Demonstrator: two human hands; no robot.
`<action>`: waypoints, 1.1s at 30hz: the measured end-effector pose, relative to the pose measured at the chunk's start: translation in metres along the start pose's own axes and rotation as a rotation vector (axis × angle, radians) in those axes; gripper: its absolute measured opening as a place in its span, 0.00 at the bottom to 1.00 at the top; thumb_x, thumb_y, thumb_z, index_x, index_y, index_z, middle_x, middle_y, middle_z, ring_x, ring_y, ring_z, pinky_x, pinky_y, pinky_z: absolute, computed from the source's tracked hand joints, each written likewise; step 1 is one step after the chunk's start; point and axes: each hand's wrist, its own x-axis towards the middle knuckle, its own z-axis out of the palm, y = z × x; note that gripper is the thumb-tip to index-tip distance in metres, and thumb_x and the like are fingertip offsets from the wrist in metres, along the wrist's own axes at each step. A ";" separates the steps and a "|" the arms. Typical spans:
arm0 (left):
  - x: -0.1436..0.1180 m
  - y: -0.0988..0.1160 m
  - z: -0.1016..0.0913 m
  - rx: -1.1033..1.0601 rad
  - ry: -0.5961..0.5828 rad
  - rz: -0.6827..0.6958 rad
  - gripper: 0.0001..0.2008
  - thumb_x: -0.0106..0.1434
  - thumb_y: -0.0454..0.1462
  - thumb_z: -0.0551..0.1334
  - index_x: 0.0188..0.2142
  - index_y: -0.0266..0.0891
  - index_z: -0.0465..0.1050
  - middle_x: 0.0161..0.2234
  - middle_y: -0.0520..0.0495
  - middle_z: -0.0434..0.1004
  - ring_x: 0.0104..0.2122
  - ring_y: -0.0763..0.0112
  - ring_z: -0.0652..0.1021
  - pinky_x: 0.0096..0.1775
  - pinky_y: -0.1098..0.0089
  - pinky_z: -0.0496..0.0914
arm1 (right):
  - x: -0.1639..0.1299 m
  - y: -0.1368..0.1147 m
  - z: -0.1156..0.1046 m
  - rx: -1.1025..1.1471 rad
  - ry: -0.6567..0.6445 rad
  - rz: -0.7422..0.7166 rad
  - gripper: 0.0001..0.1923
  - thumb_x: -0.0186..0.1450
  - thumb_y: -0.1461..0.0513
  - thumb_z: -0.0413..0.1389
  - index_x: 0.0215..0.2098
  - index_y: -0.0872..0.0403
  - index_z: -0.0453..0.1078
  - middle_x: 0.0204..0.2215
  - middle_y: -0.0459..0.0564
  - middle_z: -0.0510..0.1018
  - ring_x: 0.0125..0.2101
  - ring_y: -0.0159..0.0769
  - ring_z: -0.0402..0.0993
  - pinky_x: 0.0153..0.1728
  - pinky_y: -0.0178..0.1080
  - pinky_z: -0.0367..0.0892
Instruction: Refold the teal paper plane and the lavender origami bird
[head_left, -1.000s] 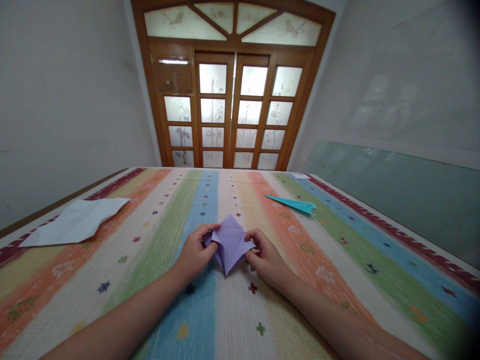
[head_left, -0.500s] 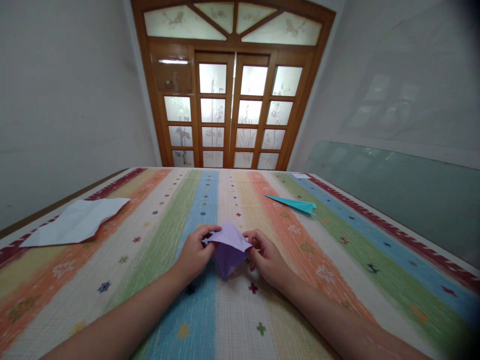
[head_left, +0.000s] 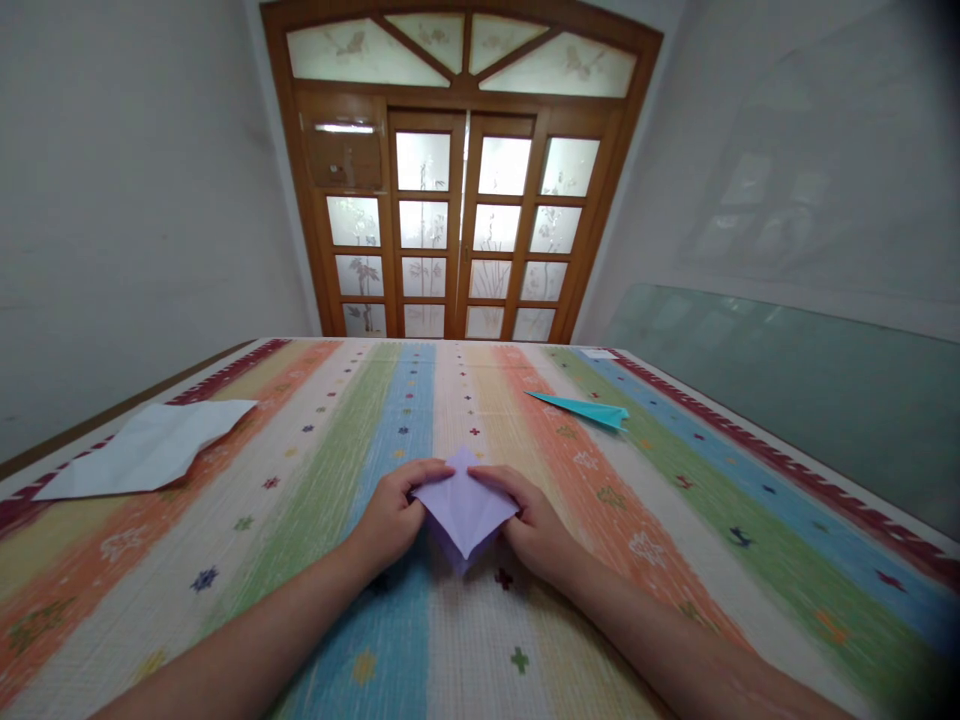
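A folded sheet of purple origami paper [head_left: 466, 508] is held between both hands over the middle of the striped tablecloth [head_left: 390, 650]. Its upper layer makes a diamond, with one corner pointing toward me and another layer showing just below that corner. My left hand [head_left: 394, 512] grips the left corner, fingers on top and thumb at the side edge. On the right corner, my right hand [head_left: 532, 515] is closed the same way, its fingers reaching over the upper right edge. The paper's underside and some fingertips are hidden.
A creased white sheet of paper [head_left: 150, 448] lies at the left. To the right and farther off is a turquoise folded paper plane [head_left: 585, 410]. A small white paper [head_left: 598, 354] lies near the far right edge. Wooden doors [head_left: 461, 220] stand beyond the table.
The purple paper's front flap has come down toward me, from a raised fold to a flat diamond. Both hands have shifted their fingers along the paper's upper edges.
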 end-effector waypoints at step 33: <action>-0.001 -0.002 0.009 -0.333 -0.151 -0.192 0.22 0.63 0.45 0.63 0.54 0.38 0.68 0.40 0.43 0.75 0.38 0.66 0.75 0.40 0.69 0.68 | 0.004 -0.001 0.002 0.298 -0.016 0.282 0.22 0.67 0.46 0.53 0.38 0.57 0.74 0.30 0.50 0.75 0.29 0.36 0.69 0.30 0.36 0.63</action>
